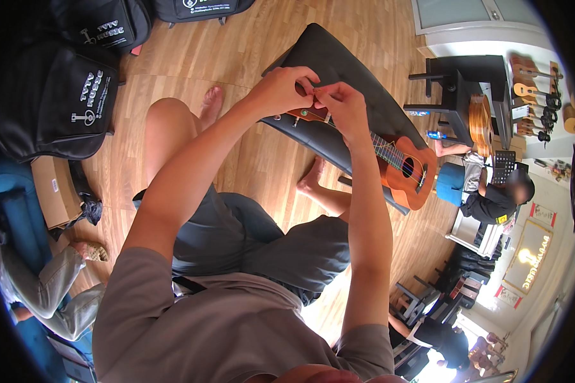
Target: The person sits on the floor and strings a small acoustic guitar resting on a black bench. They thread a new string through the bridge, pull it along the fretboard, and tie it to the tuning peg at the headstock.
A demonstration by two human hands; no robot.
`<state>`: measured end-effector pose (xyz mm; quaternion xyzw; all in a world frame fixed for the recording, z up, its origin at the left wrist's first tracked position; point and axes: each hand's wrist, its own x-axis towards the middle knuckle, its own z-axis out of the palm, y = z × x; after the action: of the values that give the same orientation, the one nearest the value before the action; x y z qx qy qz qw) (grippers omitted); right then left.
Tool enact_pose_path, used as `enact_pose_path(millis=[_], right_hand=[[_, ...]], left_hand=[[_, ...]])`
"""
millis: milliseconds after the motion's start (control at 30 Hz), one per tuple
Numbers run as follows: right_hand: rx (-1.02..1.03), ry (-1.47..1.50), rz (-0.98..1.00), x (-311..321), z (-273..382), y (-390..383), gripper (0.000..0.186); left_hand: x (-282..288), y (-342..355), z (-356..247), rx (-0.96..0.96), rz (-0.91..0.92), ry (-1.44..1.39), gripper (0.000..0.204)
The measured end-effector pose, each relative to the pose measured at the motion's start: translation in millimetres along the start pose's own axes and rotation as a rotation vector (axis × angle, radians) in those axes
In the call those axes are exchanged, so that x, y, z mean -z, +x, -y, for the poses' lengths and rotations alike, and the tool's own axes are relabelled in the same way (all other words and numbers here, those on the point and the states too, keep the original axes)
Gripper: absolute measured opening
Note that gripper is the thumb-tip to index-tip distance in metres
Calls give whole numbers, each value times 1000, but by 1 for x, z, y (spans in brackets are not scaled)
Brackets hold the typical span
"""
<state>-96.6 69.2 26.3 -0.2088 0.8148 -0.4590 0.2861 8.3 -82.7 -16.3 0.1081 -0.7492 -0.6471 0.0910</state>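
A small brown ukulele [397, 184] lies face up across a black padded bench [363, 75], its body towards the right and its headstock [309, 115] under my hands. Just above that headstock, my left hand [286, 90] is closed, thumb and fingers pinched. My right hand [345, 107] meets it tip to tip, also in a pinch. Whatever sits between the fingertips is too small to make out. Tuning pegs show beside the headstock. Strings run down the dark fretboard [386, 152], which my right wrist partly covers.
Black instrument bags [57, 96] stand at the left, near a cardboard box [54, 191] and a person's legs on a blue seat. At the right are a black piano bench [453, 96], a guitar [480, 124], a blue stool [450, 183] and a seated person. Another person is at lower right.
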Motion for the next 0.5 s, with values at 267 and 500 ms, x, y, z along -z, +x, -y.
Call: enact_pose_path(millis=[267, 500], right_hand=[[66, -45, -38, 0, 4, -5, 15], [12, -103, -54, -1, 11, -9, 16]], left_hand=[[0, 5, 15, -89, 36, -4, 22], [6, 5, 16, -137, 49, 81, 22]])
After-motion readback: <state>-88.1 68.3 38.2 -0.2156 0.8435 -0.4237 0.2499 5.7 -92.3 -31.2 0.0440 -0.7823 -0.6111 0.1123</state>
